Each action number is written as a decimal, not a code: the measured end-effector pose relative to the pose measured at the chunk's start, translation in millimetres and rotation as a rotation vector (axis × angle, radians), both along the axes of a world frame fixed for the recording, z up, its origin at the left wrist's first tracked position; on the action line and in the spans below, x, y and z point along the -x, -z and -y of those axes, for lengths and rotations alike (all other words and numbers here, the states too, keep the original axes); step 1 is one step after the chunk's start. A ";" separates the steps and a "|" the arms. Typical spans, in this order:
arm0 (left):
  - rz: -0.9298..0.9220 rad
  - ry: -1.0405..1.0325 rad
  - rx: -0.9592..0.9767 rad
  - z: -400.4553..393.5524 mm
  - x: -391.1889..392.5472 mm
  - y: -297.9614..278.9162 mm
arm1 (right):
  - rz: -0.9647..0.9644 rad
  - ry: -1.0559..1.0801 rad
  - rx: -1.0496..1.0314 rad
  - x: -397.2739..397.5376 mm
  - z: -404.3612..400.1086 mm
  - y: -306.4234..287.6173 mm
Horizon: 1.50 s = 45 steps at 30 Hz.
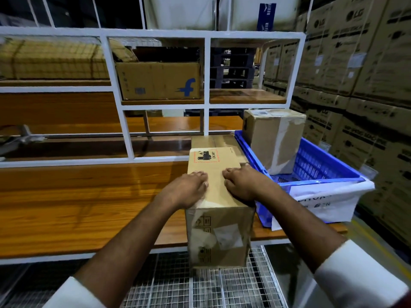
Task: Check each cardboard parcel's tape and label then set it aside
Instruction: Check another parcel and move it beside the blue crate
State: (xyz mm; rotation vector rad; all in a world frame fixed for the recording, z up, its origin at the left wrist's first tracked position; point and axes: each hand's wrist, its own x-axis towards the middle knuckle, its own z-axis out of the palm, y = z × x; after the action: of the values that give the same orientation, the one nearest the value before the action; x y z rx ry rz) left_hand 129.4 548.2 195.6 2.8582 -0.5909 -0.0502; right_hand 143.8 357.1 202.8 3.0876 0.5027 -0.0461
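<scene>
Both hands sit on top of the cardboard parcel point(219, 203): left hand point(189, 188) lies palm-down w/ fingers fairly straight near the top's left edge, holding nothing; right hand point(243, 184) rests on the top's right side, fingers bent at the knuckles against the card, thumb side toward the far edge. Looks like pressing, not gripping, though the right's underside is hidden. Parcel stands at the front edge of the wooden bench point(89, 210), just beside the blue crate point(311, 183), its near face hanging in front of the bench edge over wire mesh point(178, 285).

Handling, my guess: stiff corrugated card, probably moderate weight; tape patches will be slick, so take hold at opposite side walls or under the bottom edges, not by the flaps. Hazard label point(205, 156) on top suggests gentle treatment.

Hard to read: near-face label point(229, 237) is blurred, tape there looks torn or wrinkled. Far and side faces unseen. A second parcel point(274, 141) stands in the crate; its top label is illegible.
</scene>
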 end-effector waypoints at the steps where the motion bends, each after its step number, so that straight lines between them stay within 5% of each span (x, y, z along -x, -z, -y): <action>1: 0.008 0.000 0.025 -5.8 4.7 0.8 | 0.012 0.009 0.011 5.9 5.1 -1.0; 32: 0.150 0.011 0.229 -21.2 59.4 35.1 | 0.203 -0.032 -0.411 74.5 26.6 38.3; 40: -0.012 -0.119 0.207 -9.1 -2.6 20.1 | -0.053 0.116 -0.362 11.2 23.6 24.2; 45: -0.142 -0.276 0.448 1.3 -56.2 22.4 | -0.174 0.246 -0.454 -38.1 17.0 17.7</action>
State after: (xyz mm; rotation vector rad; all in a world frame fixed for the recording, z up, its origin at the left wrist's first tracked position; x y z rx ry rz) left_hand 185.6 546.8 173.2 2.4451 -0.1494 -0.0654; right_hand 181.9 340.1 185.1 3.5960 0.1439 -0.2368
